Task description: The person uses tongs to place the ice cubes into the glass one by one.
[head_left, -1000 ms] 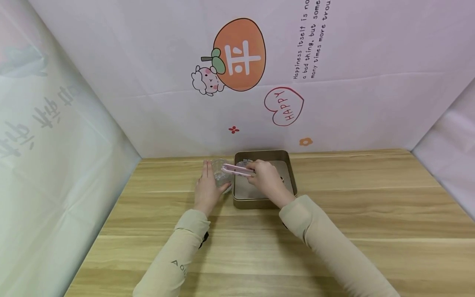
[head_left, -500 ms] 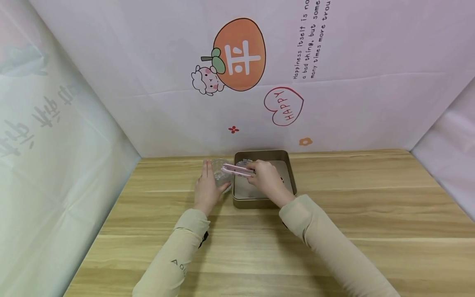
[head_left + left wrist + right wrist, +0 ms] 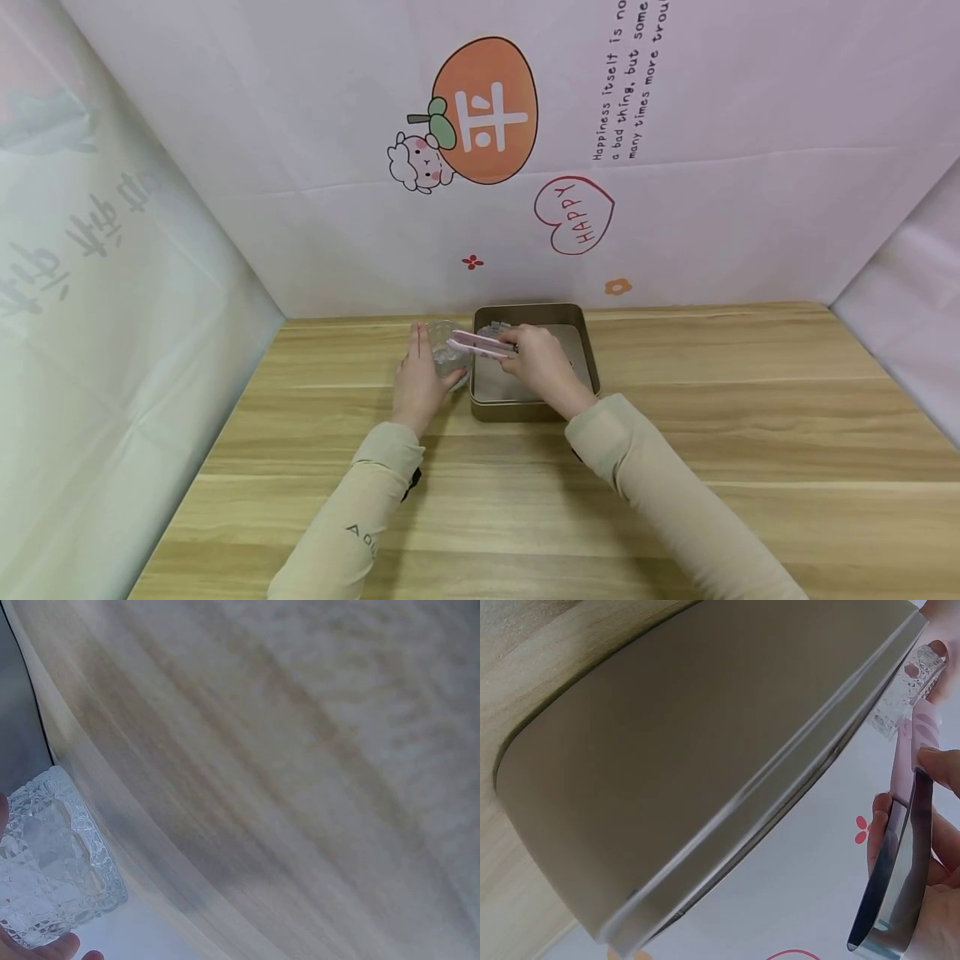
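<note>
My left hand (image 3: 420, 385) holds a clear patterned glass cup (image 3: 447, 360), thumb on the near side and fingers on the left. In the left wrist view, fingertips (image 3: 64, 946) lie along the faceted glass. My right hand (image 3: 542, 362) grips food tongs (image 3: 483, 344) over the open metal tin (image 3: 532, 412). Their pink arms reach left to the cup, tips slightly apart over its mouth. The right wrist view shows the shiny metal bend (image 3: 900, 915) of the tongs, with thumb and fingers around the arms. The cup's contents are unclear.
Clear, glassy items (image 3: 498, 326) sit in the tin's back left corner. The tin stands right beside the cup on the wood-grain table (image 3: 480, 517). A printed white cloth (image 3: 337, 242) rises behind them.
The tips of the tongs have spread slightly apart over the cup. Both hands, the cup and the tin stay where they were.
</note>
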A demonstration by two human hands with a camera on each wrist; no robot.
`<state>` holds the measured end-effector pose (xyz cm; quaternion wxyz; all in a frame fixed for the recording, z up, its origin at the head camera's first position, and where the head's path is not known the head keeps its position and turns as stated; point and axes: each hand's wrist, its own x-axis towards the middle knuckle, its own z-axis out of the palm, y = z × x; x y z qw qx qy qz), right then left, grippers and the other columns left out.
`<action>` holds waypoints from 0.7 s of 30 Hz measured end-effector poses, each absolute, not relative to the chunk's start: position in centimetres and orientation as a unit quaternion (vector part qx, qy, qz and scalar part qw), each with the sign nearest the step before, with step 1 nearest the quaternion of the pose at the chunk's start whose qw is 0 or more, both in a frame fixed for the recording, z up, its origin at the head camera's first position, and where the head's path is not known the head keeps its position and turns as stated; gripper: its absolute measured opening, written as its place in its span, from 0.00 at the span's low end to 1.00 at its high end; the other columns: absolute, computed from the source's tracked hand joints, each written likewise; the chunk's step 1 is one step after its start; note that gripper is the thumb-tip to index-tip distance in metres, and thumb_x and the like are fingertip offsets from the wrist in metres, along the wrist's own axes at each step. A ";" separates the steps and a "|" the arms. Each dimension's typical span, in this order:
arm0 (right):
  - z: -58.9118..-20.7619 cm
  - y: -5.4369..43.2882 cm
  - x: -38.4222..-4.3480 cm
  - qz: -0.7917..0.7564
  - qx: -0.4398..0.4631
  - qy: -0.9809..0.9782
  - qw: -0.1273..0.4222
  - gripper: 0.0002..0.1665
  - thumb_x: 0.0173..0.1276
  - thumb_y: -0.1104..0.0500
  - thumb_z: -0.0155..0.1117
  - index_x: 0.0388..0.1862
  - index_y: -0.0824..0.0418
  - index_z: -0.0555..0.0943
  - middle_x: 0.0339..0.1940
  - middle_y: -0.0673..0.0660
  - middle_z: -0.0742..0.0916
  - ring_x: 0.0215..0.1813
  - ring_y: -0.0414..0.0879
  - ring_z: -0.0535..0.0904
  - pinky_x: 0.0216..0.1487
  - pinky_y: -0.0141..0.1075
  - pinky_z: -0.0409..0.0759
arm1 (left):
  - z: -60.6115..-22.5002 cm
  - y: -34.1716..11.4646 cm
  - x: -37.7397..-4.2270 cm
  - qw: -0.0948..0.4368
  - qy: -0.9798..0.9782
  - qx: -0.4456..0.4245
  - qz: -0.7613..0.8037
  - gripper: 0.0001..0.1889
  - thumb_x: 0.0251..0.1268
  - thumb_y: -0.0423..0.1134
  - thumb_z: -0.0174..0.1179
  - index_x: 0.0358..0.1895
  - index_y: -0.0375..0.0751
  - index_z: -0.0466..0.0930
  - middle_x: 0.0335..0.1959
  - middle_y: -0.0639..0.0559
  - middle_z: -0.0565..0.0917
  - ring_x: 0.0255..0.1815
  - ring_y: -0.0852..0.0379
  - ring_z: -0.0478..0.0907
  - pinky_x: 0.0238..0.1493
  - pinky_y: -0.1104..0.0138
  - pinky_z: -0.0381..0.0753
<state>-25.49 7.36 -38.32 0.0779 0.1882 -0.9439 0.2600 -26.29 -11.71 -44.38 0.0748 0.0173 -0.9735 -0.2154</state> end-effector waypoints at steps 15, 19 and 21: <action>-38.4 7.3 -25.7 0.256 0.189 -0.944 0.088 0.19 0.54 0.62 0.73 0.46 0.65 0.85 0.38 0.62 0.87 0.31 0.48 0.80 0.31 0.38 0.81 | -44.4 -11.7 -26.3 0.078 -0.972 0.016 -0.219 0.56 0.53 0.56 0.67 0.76 0.33 0.42 0.78 0.41 0.47 0.65 0.37 0.70 0.68 0.48 0.69; -38.3 7.4 -25.9 0.257 0.181 -0.945 0.088 0.21 0.55 0.61 0.73 0.49 0.65 0.85 0.39 0.63 0.87 0.30 0.47 0.79 0.29 0.36 0.80 | -44.5 -11.7 -26.3 0.078 -0.973 0.016 -0.218 0.56 0.53 0.56 0.67 0.76 0.33 0.42 0.79 0.41 0.46 0.66 0.37 0.70 0.68 0.49 0.69; -38.3 7.4 -26.1 0.258 0.177 -0.946 0.089 0.22 0.55 0.61 0.73 0.49 0.65 0.84 0.40 0.63 0.87 0.31 0.47 0.79 0.29 0.35 0.79 | -44.6 -11.7 -26.3 0.078 -0.973 0.015 -0.216 0.56 0.53 0.56 0.67 0.76 0.33 0.42 0.79 0.41 0.46 0.66 0.38 0.70 0.68 0.49 0.69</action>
